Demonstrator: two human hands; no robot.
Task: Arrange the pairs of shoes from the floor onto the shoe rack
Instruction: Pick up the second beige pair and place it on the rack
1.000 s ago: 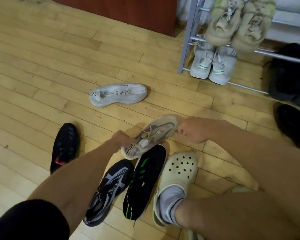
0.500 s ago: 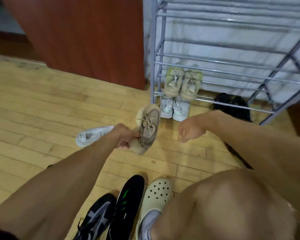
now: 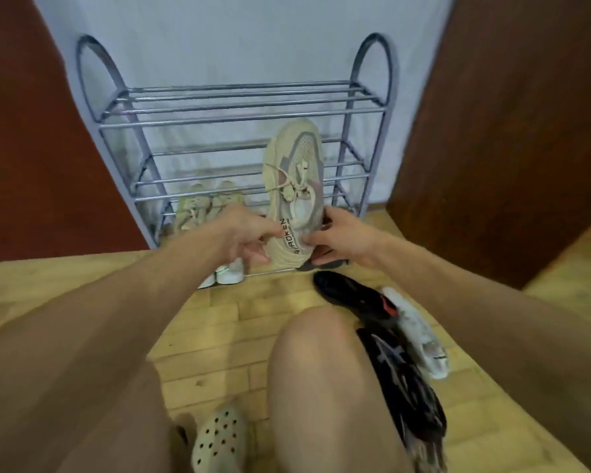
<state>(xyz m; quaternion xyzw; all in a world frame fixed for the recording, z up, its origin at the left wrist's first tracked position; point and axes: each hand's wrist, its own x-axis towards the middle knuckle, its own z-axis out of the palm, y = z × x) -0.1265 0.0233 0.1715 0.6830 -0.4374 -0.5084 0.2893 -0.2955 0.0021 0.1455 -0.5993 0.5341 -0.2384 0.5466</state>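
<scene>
I hold a beige and grey sneaker [image 3: 296, 186] by its heel, toe pointing up and away, in front of the grey metal shoe rack [image 3: 239, 110]. My left hand [image 3: 243, 233] grips the heel's left side and my right hand [image 3: 342, 237] grips the right side. On the rack's lower tiers sit a pale green pair [image 3: 202, 204] and, below it, a white pair [image 3: 227, 273], partly hidden by my left hand. On the floor to the right lie a black shoe [image 3: 348, 295], a white shoe [image 3: 420, 336] and a black patterned shoe [image 3: 403, 380].
Dark red wooden panels [image 3: 498, 131] flank the rack on both sides, with a pale wall behind it. My bare knee [image 3: 321, 387] and a foot in a cream perforated clog [image 3: 219, 442] fill the lower middle. The floor is light wood [image 3: 219, 319].
The beige sneaker rose from the floor and moved right, up to the rack's front. My right hand, empty before, now also grips its heel. The view has swung up to face the rack.
</scene>
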